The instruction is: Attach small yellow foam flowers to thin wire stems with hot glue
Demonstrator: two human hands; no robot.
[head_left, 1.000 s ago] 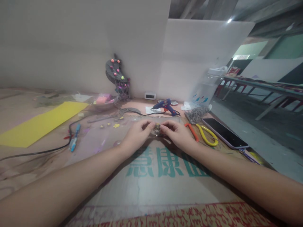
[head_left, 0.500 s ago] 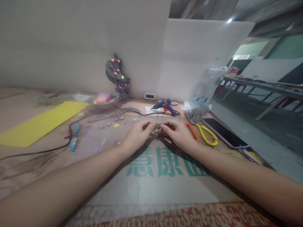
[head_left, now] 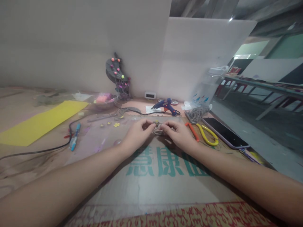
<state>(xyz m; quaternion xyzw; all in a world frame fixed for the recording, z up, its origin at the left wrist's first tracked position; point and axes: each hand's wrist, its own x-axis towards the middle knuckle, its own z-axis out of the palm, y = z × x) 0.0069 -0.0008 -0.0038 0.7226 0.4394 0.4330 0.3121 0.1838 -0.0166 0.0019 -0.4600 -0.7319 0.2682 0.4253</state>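
On the worktop (head_left: 56,164), a glue gun (head_left: 167,106) is lying beyond the right grip (head_left: 177,132), a phone (head_left: 224,134) is lying to that grip's right, and a pen (head_left: 75,138) and a sheet (head_left: 42,123) are lying left of the left grip (head_left: 139,132).

A small greyish piece (head_left: 157,123) is pinched between hands (head_left: 139,133) (head_left: 176,132).

Small piece (head_left: 157,123) between left hand (head_left: 139,135) and right hand (head_left: 176,134): mostly behind fingers (head_left: 150,127), too tiny to ID. Yellow sheet (head_left: 42,124) and black cord (head_left: 35,154) cut by left frame edge. Bottle (head_left: 205,88), worktop (head_left: 14,167) far right corner: blurred. Right forearm (head_left: 232,164) hides some green lettering (head_left: 165,162).
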